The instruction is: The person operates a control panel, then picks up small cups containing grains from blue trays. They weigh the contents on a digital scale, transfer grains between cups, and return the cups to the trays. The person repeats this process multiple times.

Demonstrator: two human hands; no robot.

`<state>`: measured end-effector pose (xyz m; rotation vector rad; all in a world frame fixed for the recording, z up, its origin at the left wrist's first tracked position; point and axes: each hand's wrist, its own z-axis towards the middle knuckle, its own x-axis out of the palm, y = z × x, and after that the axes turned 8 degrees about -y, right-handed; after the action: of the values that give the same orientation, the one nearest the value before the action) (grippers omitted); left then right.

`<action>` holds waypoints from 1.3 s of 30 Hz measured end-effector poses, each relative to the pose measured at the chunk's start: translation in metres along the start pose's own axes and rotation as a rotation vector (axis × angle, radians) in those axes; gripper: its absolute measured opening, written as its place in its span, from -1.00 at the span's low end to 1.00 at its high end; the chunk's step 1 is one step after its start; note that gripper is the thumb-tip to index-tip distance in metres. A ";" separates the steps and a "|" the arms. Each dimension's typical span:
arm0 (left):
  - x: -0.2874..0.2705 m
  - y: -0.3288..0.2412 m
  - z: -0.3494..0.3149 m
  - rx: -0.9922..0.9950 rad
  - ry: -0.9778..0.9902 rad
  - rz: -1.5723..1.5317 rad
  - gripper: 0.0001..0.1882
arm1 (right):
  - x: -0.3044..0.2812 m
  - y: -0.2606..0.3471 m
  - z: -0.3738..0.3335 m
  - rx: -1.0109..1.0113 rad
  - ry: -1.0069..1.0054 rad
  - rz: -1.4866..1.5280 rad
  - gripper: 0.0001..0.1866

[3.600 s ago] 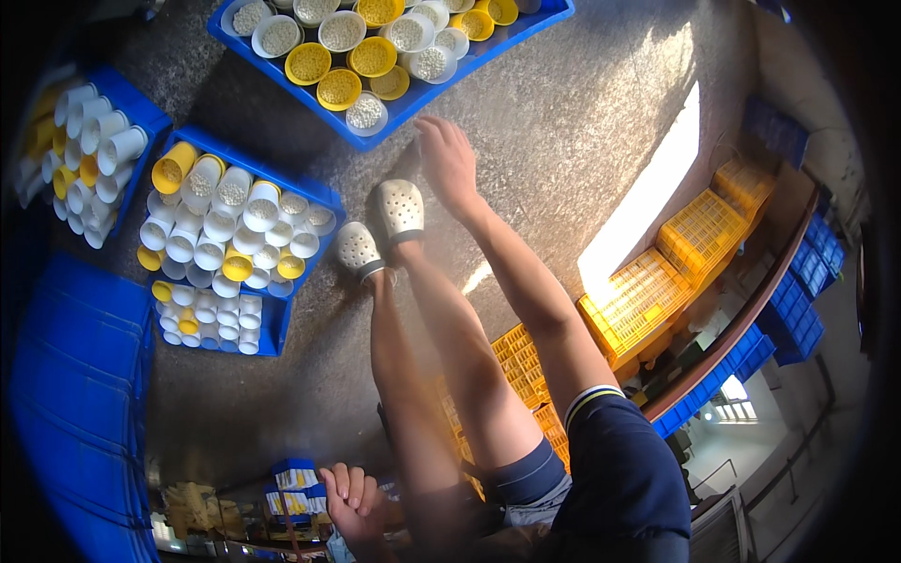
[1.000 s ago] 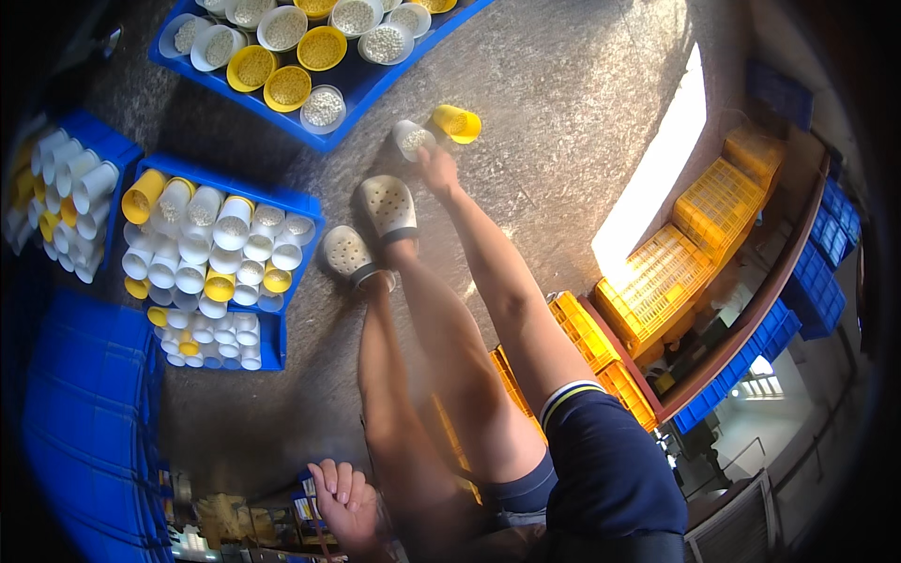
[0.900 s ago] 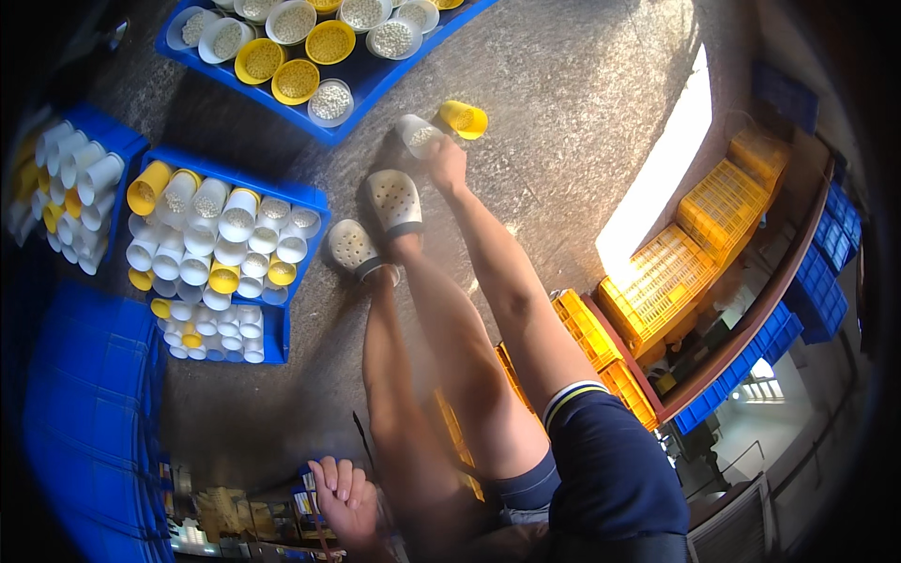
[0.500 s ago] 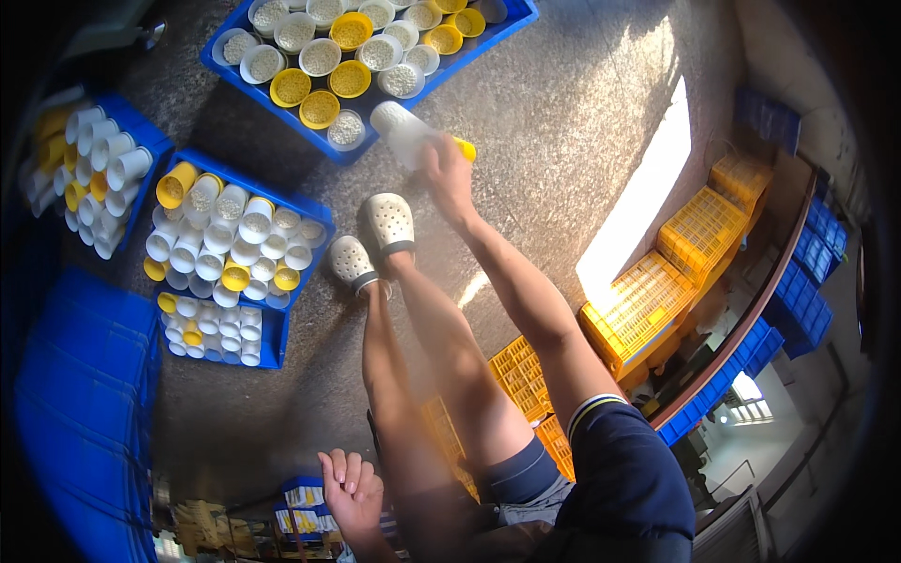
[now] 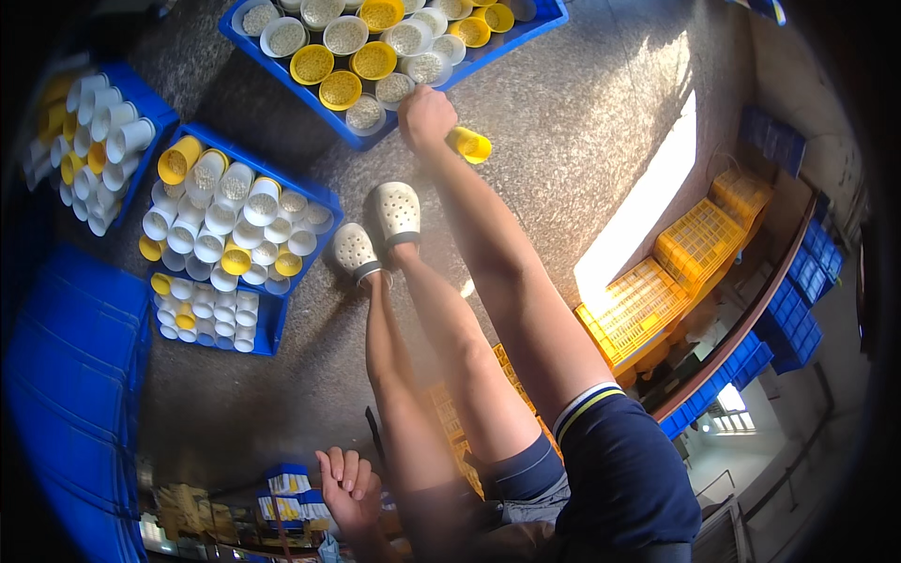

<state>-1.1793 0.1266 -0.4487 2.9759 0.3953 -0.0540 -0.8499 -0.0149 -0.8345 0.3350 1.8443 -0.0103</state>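
My right hand (image 5: 427,116) reaches to the near corner of a blue crate (image 5: 349,137), fingers closed on a white cup (image 5: 395,89) filled with pale pellets; the back of the hand hides the fingertips. This cup stands at the crate's edge among several white and yellow cups holding similar pellets. Just right of the hand, a yellow cup (image 5: 471,145) lies tilted on the floor. My left hand (image 5: 351,490) is by my lap at the lower edge, its fingers loosely curled and slightly apart, holding nothing visible.
More blue crates of cups, one (image 5: 324,202) nearer and one (image 5: 155,117) beyond it, stand at left, beside a large blue covering (image 5: 75,347). Yellow slatted crates (image 5: 638,305) line the right side. My feet in beige clogs (image 5: 396,211) rest on the speckled floor between.
My right hand has moved up and left, bringing the white cup from above the floor into the blue crate's corner. The yellow cup behind it now shows more fully. My left hand stays put.
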 end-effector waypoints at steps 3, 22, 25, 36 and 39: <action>0.001 -0.001 0.001 0.020 -0.021 0.017 -0.53 | 0.008 0.008 0.013 0.081 0.007 -0.010 -0.71; -0.007 -0.018 0.026 0.000 -0.013 0.010 -0.52 | 0.033 -0.179 -0.076 -0.182 0.205 -0.252 -0.62; -0.012 -0.020 0.031 0.080 0.006 0.086 -0.53 | 0.062 -0.190 -0.066 -0.150 0.249 -0.249 -0.63; -0.021 -0.013 -0.087 0.189 0.303 0.124 -0.61 | -0.149 -0.163 -0.198 -0.591 0.285 0.007 -0.66; -0.015 -0.011 -0.137 0.180 0.582 0.088 -0.61 | -0.239 -0.149 -0.245 -0.634 0.327 0.006 -0.73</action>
<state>-1.1946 0.1526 -0.3142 3.1303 0.3278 0.8408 -1.0529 -0.1678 -0.5606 -0.1116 2.0529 0.6533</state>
